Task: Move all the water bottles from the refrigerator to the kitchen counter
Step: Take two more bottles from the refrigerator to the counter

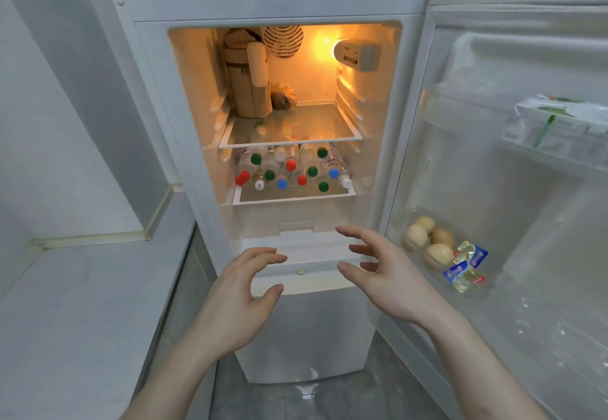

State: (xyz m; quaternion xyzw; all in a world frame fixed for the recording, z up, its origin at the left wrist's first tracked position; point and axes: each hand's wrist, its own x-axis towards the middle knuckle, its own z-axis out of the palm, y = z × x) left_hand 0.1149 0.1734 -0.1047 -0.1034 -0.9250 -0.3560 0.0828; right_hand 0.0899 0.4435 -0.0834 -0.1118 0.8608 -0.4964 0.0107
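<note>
— Can we read any labels on the water bottles [289, 169]?

— None; too blurred. We see only red, green, blue and white caps, the bottles lying on the lower shelf [296, 196] at frame centre, inside the open refrigerator [158, 97].

— Our hands?

— The left hand [243, 298] and right hand [385, 275] hover below that shelf, each grip loosely spread, holding nothing.

— Around us?

— Eggs [427, 242] in the door at right; the worktop [82, 304] at lower left.

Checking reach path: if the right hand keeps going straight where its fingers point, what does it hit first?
The right hand is open, its fingers pointing up-left toward the fridge. First contact is probably the white drawer front below the bottles, not the bottles themselves; depth is unclear.
</note>
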